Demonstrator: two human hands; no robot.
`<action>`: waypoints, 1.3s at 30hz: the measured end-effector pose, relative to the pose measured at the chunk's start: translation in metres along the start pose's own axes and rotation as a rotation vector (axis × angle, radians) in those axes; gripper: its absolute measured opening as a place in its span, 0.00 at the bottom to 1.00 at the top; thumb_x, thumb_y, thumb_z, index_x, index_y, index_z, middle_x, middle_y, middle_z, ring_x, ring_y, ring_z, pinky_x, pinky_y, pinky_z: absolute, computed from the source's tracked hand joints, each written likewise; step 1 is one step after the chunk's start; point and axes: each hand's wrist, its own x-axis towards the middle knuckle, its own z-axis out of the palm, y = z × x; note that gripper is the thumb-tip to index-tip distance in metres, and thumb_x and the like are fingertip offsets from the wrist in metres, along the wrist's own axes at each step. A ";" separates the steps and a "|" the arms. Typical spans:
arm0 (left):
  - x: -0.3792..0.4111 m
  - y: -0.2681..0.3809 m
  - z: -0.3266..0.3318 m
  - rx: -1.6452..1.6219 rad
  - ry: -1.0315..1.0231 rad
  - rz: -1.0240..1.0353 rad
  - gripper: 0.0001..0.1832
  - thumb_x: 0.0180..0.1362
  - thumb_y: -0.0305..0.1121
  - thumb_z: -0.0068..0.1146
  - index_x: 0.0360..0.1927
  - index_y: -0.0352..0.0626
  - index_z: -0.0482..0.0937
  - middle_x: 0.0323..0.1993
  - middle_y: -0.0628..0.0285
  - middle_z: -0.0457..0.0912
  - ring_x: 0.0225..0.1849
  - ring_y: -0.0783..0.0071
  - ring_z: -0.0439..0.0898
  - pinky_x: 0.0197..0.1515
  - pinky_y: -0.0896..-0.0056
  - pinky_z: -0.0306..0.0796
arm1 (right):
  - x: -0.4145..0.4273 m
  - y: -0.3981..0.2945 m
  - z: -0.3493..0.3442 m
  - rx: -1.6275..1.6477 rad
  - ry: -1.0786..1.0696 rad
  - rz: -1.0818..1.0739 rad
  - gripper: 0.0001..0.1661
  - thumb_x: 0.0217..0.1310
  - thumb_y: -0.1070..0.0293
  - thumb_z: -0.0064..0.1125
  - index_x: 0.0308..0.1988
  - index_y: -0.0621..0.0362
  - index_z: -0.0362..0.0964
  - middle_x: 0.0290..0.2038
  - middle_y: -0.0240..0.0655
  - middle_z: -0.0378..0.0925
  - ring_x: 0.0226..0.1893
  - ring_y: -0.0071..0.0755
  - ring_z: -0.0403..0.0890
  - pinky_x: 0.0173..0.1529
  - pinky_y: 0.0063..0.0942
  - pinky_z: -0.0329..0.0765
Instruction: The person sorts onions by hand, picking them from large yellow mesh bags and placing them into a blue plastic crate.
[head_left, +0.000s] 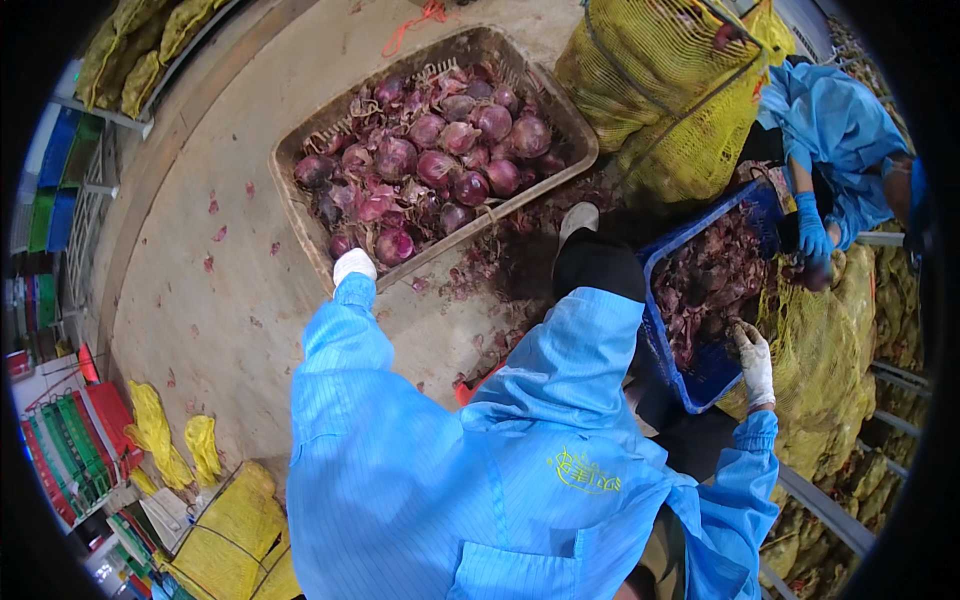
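Observation:
My left hand (354, 265), in a white glove, is at the near left corner of a worn brown plastic crate (288, 211). Red onions (435, 166) with loose papery skins fill that crate. My fingertips are hidden, and one onion (394, 246) lies just right of them. On the other side, my right hand (756, 366) wears a soiled white glove and hangs at the right edge of a blue plastic crate (679, 375). Dark onion skins (705, 281) lie inside it. Whether those fingers hold anything is unclear. A yellow mesh sack (817, 375) lies beside this hand.
Across from me a co-worker's blue-gloved hand (814, 232) is at a dark onion (816, 274). A tall yellow mesh sack (667, 90) stands behind the crates. Onion skins (476, 274) litter the concrete floor (202, 300). Yellow sacks (232, 532) lie at lower left.

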 end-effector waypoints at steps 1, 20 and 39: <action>-0.003 0.000 -0.004 0.003 -0.043 -0.007 0.14 0.57 0.32 0.51 0.42 0.42 0.86 0.47 0.46 0.82 0.50 0.47 0.81 0.53 0.50 0.75 | 0.000 0.008 0.001 0.019 0.001 0.003 0.22 0.68 0.63 0.57 0.55 0.65 0.73 0.47 0.33 0.80 0.48 0.24 0.76 0.54 0.21 0.71; -0.095 -0.024 -0.076 -0.860 0.262 0.326 0.15 0.63 0.28 0.46 0.49 0.44 0.81 0.36 0.54 0.86 0.35 0.67 0.84 0.38 0.69 0.77 | -0.022 0.045 0.058 0.232 0.136 0.003 0.17 0.68 0.60 0.53 0.46 0.60 0.78 0.26 0.32 0.79 0.21 0.24 0.77 0.25 0.25 0.72; -0.361 0.474 -0.035 -0.289 -0.182 1.423 0.26 0.59 0.31 0.59 0.63 0.50 0.73 0.54 0.53 0.80 0.54 0.59 0.80 0.57 0.68 0.71 | -0.005 0.165 0.059 0.783 0.463 0.206 0.30 0.62 0.62 0.61 0.60 0.62 0.66 0.45 0.37 0.80 0.37 0.24 0.78 0.42 0.24 0.76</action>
